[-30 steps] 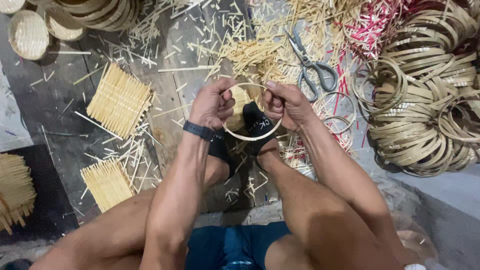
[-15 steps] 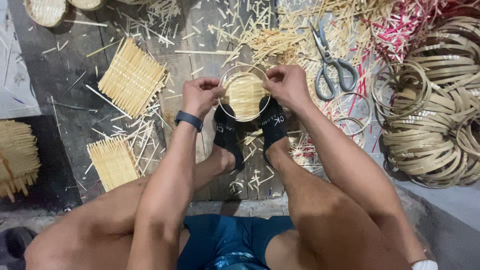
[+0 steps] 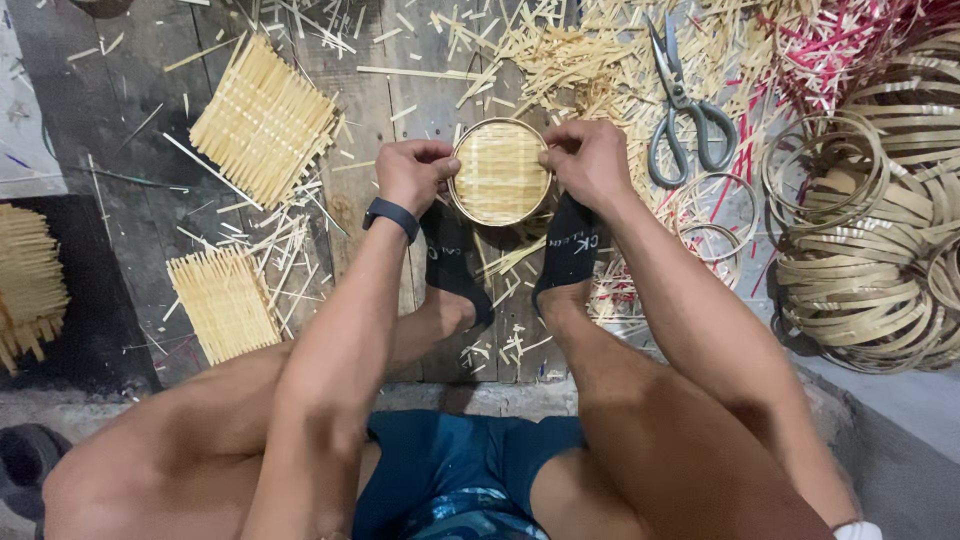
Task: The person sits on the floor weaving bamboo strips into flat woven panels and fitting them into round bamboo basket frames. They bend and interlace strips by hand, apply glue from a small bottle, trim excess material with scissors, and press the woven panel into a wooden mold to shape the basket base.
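Note:
A small round bamboo tray, a woven mat set inside a bamboo ring, rests flat above my two black-socked feet. My left hand grips its left rim and wears a dark wristband. My right hand pinches the right rim. Both hands hold the tray between them over the wooden floor.
Two square woven bamboo mats lie at left. Grey-handled scissors sit upper right among bamboo splinters and red strips. A heap of bamboo rings fills the right side, with loose rings beside it.
The ring held up in both hands has come down over the woven mat and now lies flat with the weave filling it. My view has tilted downward.

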A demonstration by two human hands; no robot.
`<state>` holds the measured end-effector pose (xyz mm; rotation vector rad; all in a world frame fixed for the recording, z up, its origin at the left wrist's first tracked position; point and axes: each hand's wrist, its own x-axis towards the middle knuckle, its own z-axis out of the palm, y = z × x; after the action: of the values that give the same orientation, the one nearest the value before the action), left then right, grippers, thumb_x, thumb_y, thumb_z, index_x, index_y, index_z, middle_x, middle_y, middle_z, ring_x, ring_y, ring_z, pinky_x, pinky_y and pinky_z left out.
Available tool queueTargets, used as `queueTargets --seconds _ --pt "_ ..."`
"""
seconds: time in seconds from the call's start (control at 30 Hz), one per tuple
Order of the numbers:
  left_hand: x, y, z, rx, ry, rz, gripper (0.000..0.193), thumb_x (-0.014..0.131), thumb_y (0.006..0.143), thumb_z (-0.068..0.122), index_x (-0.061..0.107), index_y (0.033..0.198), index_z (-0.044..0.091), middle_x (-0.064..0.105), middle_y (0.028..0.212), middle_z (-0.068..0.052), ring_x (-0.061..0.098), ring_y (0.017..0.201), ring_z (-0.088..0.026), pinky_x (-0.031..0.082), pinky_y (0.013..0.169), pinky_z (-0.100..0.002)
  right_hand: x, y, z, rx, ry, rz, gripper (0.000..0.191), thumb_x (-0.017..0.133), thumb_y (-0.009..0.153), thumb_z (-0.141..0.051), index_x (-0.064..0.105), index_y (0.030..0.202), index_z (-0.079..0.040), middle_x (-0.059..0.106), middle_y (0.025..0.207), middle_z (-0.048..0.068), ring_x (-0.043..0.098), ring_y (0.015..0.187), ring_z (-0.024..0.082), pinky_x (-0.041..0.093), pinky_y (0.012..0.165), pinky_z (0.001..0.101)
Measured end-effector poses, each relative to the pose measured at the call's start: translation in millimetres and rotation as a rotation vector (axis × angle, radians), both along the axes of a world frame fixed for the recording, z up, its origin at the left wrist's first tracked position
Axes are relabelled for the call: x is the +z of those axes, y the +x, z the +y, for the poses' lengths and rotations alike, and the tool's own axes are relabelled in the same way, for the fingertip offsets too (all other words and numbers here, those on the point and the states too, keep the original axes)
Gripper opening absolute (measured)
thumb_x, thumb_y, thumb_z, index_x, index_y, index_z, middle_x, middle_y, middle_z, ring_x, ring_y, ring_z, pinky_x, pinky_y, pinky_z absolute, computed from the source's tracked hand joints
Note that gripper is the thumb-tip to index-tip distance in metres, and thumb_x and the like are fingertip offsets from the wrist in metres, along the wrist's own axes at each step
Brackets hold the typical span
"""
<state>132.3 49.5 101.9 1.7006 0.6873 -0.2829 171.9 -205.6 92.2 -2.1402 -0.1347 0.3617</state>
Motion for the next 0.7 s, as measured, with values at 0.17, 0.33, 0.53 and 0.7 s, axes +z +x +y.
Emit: queueTargets --seconds 0.17,0.33,0.53,0.7 --pt "-4.6 0.6 0.7 -0.069 0.169 -0.074 0.017 0.085 0.072 0.004 0.081 0.088 0.003 0.078 0.077 -0.006 0.073 0.065 -0.012 0.06 0.062 -0.026 -0.5 -1.8 -0.2 -0.057 0.031 0.123 0.018 0.081 0.079 -0.006 0.079 0.097 -0.004 0.078 0.084 0.007 0.072 0.075 0.013 0.058 0.07 0.0281" --pt "-6.4 1.1 0.9 -0.124 0.321 -0.111 0.02 0.087 0.068 0.009 0.083 0.088 0.006 0.079 0.077 -0.007 0.074 0.066 -0.012 0.06 0.067 -0.026 -0.8 -2.2 -1.8 -0.059 0.022 0.138 0.019 0.081 0.077 -0.005 0.08 0.096 -0.004 0.078 0.083 0.007 0.072 0.073 0.013 0.058 0.07 0.0282" --pt "-9.2 -2.0 -0.2 -0.094 0.252 -0.089 0.018 0.086 0.071 0.006 0.082 0.089 0.006 0.079 0.076 -0.007 0.073 0.063 -0.01 0.06 0.059 -0.025 -8.2 -2.8 -6.1 -0.046 -0.031 0.104 0.018 0.086 0.075 -0.007 0.079 0.091 -0.001 0.076 0.079 0.01 0.072 0.07 0.014 0.057 0.068 0.0292" --pt "-15.9 -0.6 -1.5 -0.047 0.15 -0.08 0.018 0.085 0.073 0.005 0.082 0.09 0.005 0.079 0.075 -0.007 0.072 0.061 -0.01 0.059 0.055 -0.025 -20.3 -7.4 -10.6 -0.065 -0.008 0.093 0.018 0.085 0.078 -0.007 0.079 0.094 -0.001 0.077 0.081 0.011 0.073 0.072 0.016 0.057 0.069 0.0292"
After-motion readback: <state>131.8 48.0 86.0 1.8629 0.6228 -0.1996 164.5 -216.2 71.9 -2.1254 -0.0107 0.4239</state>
